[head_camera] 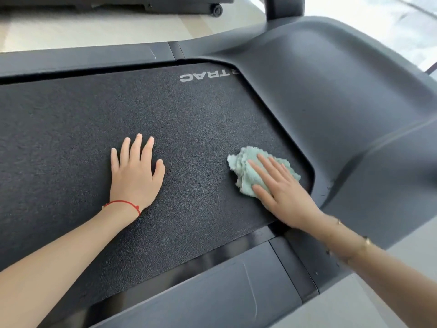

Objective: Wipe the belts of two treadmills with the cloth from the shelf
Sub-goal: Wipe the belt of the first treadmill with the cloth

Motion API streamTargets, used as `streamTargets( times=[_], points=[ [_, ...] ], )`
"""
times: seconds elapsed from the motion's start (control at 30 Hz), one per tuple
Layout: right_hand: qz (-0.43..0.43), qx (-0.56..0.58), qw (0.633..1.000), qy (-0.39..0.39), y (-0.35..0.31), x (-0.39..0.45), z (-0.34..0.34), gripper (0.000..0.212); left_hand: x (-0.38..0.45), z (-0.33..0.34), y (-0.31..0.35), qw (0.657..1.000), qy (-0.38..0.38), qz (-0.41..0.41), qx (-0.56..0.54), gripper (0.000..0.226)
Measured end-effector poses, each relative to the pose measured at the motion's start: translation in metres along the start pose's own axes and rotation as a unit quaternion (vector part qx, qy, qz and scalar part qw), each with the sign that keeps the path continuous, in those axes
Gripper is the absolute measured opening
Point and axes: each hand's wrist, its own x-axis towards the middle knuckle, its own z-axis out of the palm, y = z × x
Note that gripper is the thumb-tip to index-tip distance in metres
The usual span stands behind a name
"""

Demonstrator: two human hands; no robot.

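Item: cloth (246,172), centre-right, pressed flat under my right hand (287,197); left hand (134,178) splayed flat on belt (71,129). I'd keep even pressure, overlapping strokes.

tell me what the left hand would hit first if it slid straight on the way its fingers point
Only bare belt lies ahead of the left hand; the first thing it would likely meet is the far side rail.
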Motion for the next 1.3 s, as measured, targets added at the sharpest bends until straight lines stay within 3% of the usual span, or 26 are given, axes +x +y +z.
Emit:
streamTargets(
  times=[0.17, 0.27, 0.47, 0.57, 0.7, 0.8, 1.0, 1.1, 1.17, 1.3],
  points=[
    [0.129, -0.018, 0.99, 0.045, 0.021, 0.11, -0.002, 0.056, 0.0, 0.0, 0.0, 1.0, -0.003, -0.003, 0.006, 0.058],
    [0.151, -0.017, 0.987, 0.046, -0.002, 0.147, 0.004, 0.057, 0.0, 0.0, 0.0, 1.0, -0.001, -0.002, 0.002, 0.057],
    [-0.09, 0.012, 0.996, 0.024, -0.057, 0.059, 0.026, 0.057, 0.0, 0.0, -0.001, 1.0, 0.002, -0.002, 0.001, 0.066],
    [-0.115, 0.014, 0.993, 0.006, -0.033, 0.041, 0.018, 0.056, 0.0, 0.0, -0.001, 1.0, 0.003, -0.002, 0.004, 0.067],
    [0.024, 0.002, 0.998, 0.062, 0.015, 0.098, 0.008, 0.065, -0.001, 0.0, -0.001, 1.0, -0.001, -0.003, 0.004, 0.059],
    [0.119, -0.008, 0.991, 0.062, 0.015, 0.123, 0.008, 0.056, -0.001, 0.001, -0.001, 1.0, -0.002, -0.004, 0.003, 0.056],
    [-0.062, -0.001, 0.998, 0.024, -0.025, 0.032, 0.017, 0.059, 0.0, 0.001, -0.001, 1.0, -0.004, -0.003, 0.002, 0.067],
    [-0.097, -0.008, 0.995, -0.009, -0.019, 0.006, 0.013, 0.058, 0.0, 0.001, -0.001, 1.0, -0.002, -0.004, 0.001, 0.059],
    [-0.074, -0.01, 0.997, 0.015, 0.0, 0.023, 0.011, 0.062, 0.0, 0.0, 0.0, 1.0, -0.001, -0.004, 0.003, 0.056],
    [0.075, -0.008, 0.996, 0.048, 0.009, 0.06, 0.011, 0.064, -0.001, -0.001, 0.0, 1.0, -0.004, -0.003, 0.001, 0.056]
  ],
)
